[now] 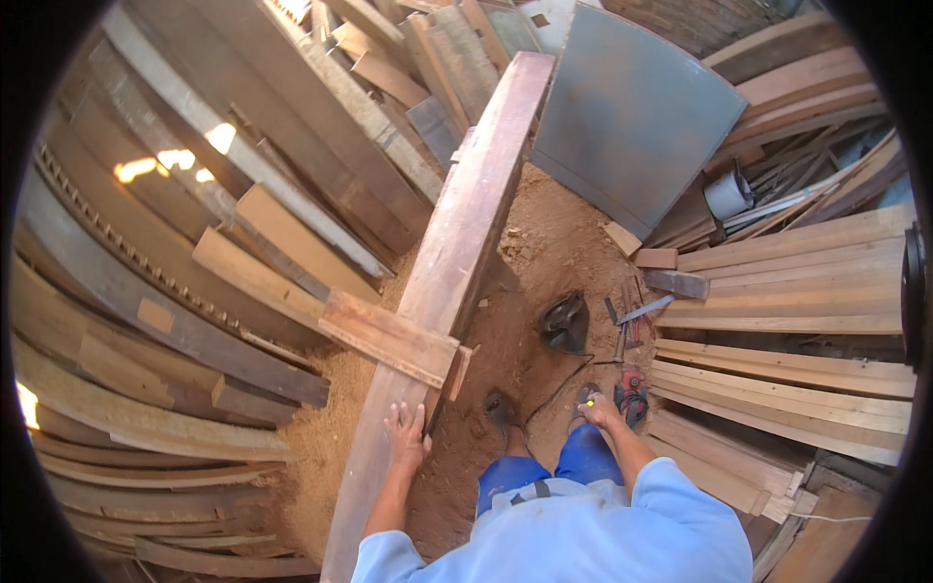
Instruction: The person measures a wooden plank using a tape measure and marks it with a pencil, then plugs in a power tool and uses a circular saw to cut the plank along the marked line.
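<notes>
My left hand (406, 432) lies open on top of a long reddish-brown wooden beam (457, 248), its fingers spread on the wood. Just beyond my fingertips a shorter board (389, 337) rests crosswise over the beam. A small wooden piece (460, 372) stands at that board's right end, by the beam's edge. Over by my right knee, my right hand (604, 412) is closed round a small yellow item, mostly hidden in the fingers; its kind cannot be made out. A red and dark power tool (633, 398) sits on the ground beside that hand.
Sawdust covers the brown ground (554, 223). A dark object with a cord (566, 323) lies ahead of my feet, near a grey blade-like tool (645, 310). Planks (777, 291) are stacked at right; boards (194, 291) lean at left. A grey panel (632, 117) stands at the back.
</notes>
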{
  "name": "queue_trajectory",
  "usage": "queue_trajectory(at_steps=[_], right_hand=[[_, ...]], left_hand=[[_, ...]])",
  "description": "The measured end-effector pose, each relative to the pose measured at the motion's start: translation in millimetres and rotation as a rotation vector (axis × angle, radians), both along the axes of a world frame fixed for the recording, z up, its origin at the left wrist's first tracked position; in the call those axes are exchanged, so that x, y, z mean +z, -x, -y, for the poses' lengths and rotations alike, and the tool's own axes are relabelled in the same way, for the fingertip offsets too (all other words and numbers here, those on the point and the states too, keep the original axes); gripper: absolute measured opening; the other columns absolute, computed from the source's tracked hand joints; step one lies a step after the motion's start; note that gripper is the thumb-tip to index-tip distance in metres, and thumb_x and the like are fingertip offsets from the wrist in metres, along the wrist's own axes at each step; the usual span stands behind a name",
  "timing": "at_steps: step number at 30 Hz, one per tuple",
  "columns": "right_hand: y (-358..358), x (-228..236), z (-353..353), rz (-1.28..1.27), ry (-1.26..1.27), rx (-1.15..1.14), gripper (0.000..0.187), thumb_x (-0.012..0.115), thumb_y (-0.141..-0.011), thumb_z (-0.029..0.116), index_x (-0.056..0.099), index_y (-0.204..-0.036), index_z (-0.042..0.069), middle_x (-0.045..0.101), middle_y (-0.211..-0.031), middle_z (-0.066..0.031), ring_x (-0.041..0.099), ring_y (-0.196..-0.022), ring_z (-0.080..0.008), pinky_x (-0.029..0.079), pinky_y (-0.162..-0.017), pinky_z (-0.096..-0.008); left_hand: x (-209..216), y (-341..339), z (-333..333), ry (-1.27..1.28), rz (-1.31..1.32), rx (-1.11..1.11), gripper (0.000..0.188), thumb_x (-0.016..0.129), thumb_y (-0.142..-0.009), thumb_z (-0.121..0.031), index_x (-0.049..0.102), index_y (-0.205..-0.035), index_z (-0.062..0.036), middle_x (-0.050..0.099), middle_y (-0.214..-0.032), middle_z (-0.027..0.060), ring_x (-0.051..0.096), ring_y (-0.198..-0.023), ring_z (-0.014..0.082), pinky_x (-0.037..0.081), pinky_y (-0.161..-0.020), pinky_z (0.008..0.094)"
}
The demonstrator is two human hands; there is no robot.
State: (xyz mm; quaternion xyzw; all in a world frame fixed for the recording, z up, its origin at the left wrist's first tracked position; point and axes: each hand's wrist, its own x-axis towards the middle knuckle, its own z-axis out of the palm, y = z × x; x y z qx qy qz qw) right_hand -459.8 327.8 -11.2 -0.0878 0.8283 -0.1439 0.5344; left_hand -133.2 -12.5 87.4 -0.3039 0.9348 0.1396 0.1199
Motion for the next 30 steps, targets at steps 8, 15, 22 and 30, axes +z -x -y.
queue_trajectory(at_steps=[8, 15, 22, 30], right_hand=[[45, -128, -44, -0.041, -0.144, 0.002, 0.049, 0.060, -0.085, 0.046, 0.065, -0.116, 0.007, 0.064, -0.119, -0.0228, 0.060, -0.112, -0.0401, 0.050, -0.090, -0.0482], [94, -192, -69, -0.119, -0.316, 0.093, 0.047, 0.065, -0.085, 0.038, 0.061, -0.123, 0.010, 0.060, -0.128, -0.0209, 0.057, -0.118, -0.0385, 0.049, -0.095, -0.0490], [73, -337, -104, -0.165, -0.463, 0.329, 0.055, 0.065, -0.082, 0.023, 0.053, -0.133, 0.009, 0.059, -0.126, -0.0211, 0.057, -0.118, -0.0380, 0.048, -0.094, -0.0480], [49, -443, -130, -0.406, -0.508, 0.284, 0.041, 0.052, -0.090, 0.018, 0.056, -0.131, 0.013, 0.058, -0.126, -0.0170, 0.058, -0.115, -0.0340, 0.046, -0.092, -0.0480]], left_hand=[[-8, 10, 0, -0.016, 0.029, -0.047, 0.084, 0.069, -0.070, -0.009, 0.038, -0.148, -0.0065, 0.031, -0.148, 0.0361, 0.020, -0.141, 0.0549, 0.019, -0.115, 0.0612], [-8, 13, 11, -0.006, 0.000, -0.098, 0.081, 0.066, -0.071, -0.007, 0.038, -0.147, -0.0010, 0.029, -0.149, 0.0383, 0.022, -0.140, 0.0562, 0.022, -0.115, 0.0578], [-12, 11, 8, 0.003, 0.152, -0.144, 0.097, 0.072, -0.067, -0.006, 0.027, -0.153, -0.0068, 0.025, -0.151, 0.0385, 0.026, -0.137, 0.0579, 0.027, -0.112, 0.0600], [-10, 17, 10, 0.026, 0.282, -0.226, 0.102, 0.079, -0.072, -0.011, 0.021, -0.155, -0.0086, 0.038, -0.145, 0.0349, 0.034, -0.133, 0.0568, 0.030, -0.111, 0.0582]])
